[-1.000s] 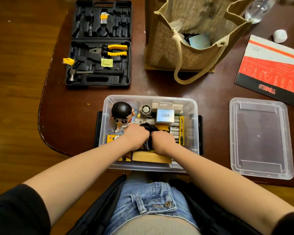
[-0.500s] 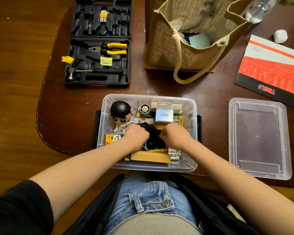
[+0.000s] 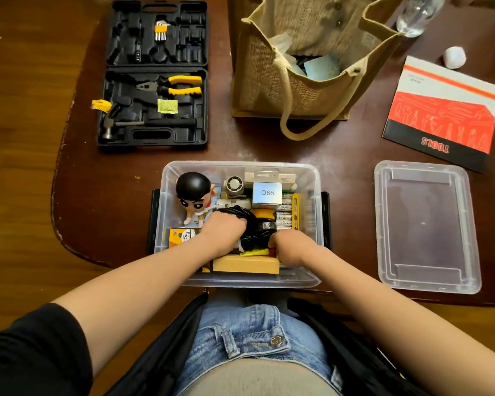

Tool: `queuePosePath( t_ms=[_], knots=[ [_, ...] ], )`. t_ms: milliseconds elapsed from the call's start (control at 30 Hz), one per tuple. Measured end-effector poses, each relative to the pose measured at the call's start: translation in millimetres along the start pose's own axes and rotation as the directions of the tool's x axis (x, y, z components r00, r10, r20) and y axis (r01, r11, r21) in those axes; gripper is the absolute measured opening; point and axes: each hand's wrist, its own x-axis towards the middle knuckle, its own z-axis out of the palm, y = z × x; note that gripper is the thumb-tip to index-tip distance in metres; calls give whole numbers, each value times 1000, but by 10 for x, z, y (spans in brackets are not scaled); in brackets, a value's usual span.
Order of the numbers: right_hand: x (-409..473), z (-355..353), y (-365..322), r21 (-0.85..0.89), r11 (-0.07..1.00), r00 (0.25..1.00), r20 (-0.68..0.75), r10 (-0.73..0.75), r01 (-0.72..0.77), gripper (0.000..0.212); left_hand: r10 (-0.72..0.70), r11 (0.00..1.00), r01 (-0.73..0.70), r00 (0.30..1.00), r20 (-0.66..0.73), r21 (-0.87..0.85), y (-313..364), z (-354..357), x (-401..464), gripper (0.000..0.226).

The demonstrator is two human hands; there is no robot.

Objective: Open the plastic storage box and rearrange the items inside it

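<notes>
Looking down from the head camera, the only view, I see my two bare forearms reaching into a clear plastic storage box (image 3: 315, 212) that sits open at the near edge of a dark wooden table (image 3: 103, 195). Its lid (image 3: 425, 227) lies flat on the table to the right, well apart from the box, so the opening step looks done and I judge that I am in the rearranging step. My left hand (image 3: 222, 231) is curled over a bundle of black coiled cable (image 3: 255, 227) in the middle of the box and seems to grip it. My right hand (image 3: 290, 248) is curled at the near side of the same bundle, fingers tucked down out of sight, so I cannot tell exactly what it pinches. Around the cable sit a black-haired toy figure (image 3: 193, 192) at the far left, a small box marked Q88 (image 3: 267, 192), a row of batteries (image 3: 286, 215) on the right, and a tan cardboard box (image 3: 245, 264) against the near wall. Beyond the storage box are an open black tool case (image 3: 155, 75), a jute bag (image 3: 303, 61) and a red tools booklet (image 3: 443, 115). Next, I think, the cable must be lifted or shifted without dragging the batteries or tipping the figure.
</notes>
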Motion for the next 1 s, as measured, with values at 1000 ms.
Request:
queuePosePath(
  t_ms=[1000],
  knots=[
    [139, -10, 4, -17, 990, 922, -366, 126, -142, 21, -44, 978, 12, 988, -151, -210, 129, -200, 151, 28]
  ],
)
